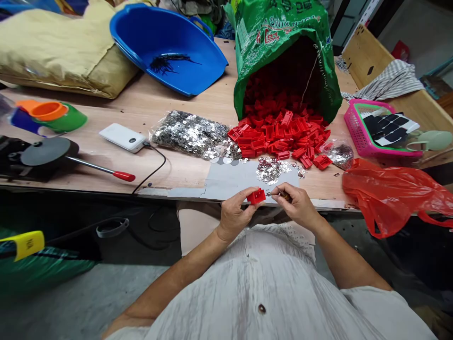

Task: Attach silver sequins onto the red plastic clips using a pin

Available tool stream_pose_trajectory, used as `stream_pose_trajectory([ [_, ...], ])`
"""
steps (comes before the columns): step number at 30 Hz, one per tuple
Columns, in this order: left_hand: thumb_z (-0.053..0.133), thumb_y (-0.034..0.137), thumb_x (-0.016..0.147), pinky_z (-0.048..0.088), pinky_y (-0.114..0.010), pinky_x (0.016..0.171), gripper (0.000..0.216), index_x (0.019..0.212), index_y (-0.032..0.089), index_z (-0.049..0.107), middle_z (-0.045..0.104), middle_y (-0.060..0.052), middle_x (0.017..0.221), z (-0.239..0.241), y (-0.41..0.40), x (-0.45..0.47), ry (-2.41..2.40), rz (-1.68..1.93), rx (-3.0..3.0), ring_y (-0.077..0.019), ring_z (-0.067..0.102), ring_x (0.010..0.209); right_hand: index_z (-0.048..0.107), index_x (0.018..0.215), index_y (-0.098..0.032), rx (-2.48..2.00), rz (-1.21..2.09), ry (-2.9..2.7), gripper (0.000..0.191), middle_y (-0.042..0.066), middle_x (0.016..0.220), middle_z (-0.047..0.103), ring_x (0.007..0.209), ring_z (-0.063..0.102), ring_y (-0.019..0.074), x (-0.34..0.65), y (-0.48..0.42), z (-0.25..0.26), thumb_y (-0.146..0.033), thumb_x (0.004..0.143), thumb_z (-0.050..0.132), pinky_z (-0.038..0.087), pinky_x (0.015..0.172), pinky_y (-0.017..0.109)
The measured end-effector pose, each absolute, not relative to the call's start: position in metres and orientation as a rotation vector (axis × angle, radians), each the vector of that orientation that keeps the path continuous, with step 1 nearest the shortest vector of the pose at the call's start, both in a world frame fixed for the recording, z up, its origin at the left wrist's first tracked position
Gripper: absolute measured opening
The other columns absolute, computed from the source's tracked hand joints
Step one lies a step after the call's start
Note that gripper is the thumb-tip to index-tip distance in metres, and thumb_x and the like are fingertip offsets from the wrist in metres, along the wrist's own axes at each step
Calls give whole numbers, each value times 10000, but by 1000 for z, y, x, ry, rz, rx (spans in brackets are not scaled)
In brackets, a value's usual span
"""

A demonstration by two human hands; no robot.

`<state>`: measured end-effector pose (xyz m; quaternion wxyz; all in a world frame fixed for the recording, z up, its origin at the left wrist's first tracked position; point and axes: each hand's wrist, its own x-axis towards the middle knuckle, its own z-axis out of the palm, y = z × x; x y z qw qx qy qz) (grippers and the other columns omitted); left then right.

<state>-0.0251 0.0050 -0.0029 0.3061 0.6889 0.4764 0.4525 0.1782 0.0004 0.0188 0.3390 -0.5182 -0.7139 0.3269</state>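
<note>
My left hand point(234, 213) is closed around a small red plastic part point(256, 196), held just off the table's front edge. My right hand point(296, 204) pinches a thin tool with a brownish handle point(279, 192), its tip touching the red part. Behind the hands lies a loose heap of small silver metal pieces point(271, 169) on a grey sheet point(230, 182). A pile of the same red parts point(283, 137) spills from a green sack point(283, 52) lying on its side.
A clear bag of silver pieces point(189, 133), a white power bank point(122, 137) with a black cable, a blue basin point(166, 45), a pink basket point(380, 134), a red plastic bag point(392, 193) and a black hand press with a red-tipped lever point(46, 156) stand on the wooden table point(116, 165).
</note>
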Motion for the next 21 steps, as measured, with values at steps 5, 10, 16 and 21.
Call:
stream_pose_trajectory([
  [5, 726, 280, 796, 556, -338, 929, 289, 1081, 240, 702, 758, -42, 1069, -3, 3, -24, 1219, 1242, 1897, -210, 718, 965, 604, 940, -218, -1231, 704, -2011, 92, 47, 845, 638, 778, 596, 175, 164, 3, 20, -210, 930, 513, 458, 706, 293],
  [10, 729, 275, 790, 560, -355, 929, 280, 1067, 239, 709, 759, -48, 1066, -2, 0, -24, 1207, 1245, 1847, -220, 718, 972, 630, 954, -233, -1179, 702, -2027, 135, 63, 877, 653, 850, 608, 200, 160, 5, 18, -202, 935, 500, 486, 768, 337],
  [16, 744, 287, 781, 571, -358, 914, 282, 1057, 245, 708, 760, -40, 1068, -1, -5, -22, 1227, 1298, 1753, -214, 724, 955, 675, 962, -225, -1181, 924, -1835, 161, 56, 907, 623, 873, 598, 186, 159, 1, 15, -299, 941, 533, 481, 784, 322],
  [21, 755, 278, 775, 570, -362, 913, 311, 1078, 240, 697, 749, -51, 1105, 0, -7, -22, 1203, 1313, 1745, -218, 719, 976, 648, 971, -219, -1270, 1177, -1597, 194, 7, 855, 593, 713, 524, 133, 166, 2, 10, -387, 909, 574, 425, 651, 261],
])
